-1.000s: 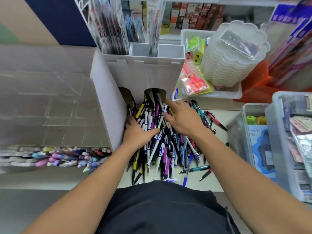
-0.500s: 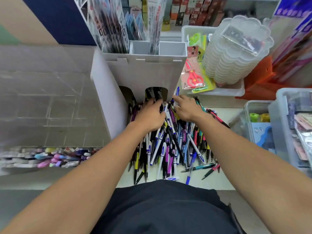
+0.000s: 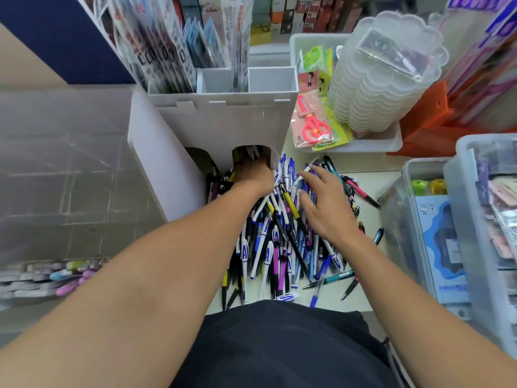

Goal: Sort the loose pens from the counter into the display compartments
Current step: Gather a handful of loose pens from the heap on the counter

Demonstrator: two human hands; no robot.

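A big heap of loose pens, white, blue, black, purple and yellow, lies on the counter in front of me. Behind it stands a white display stand with two arched openings at its base. My left hand reaches into the right opening, where pen ends show. Its fingers are hidden inside. My right hand rests on the right side of the heap with fingers spread and relaxed, gripping nothing.
A clear plastic case with coloured markers at its base stands to the left. A white tray behind holds packaged red scissors and stacked clear containers. Clear storage boxes line the right edge.
My left hand moved forward from the heap into the right arched opening. My right hand drew back to the right and now lies flat on the pens.
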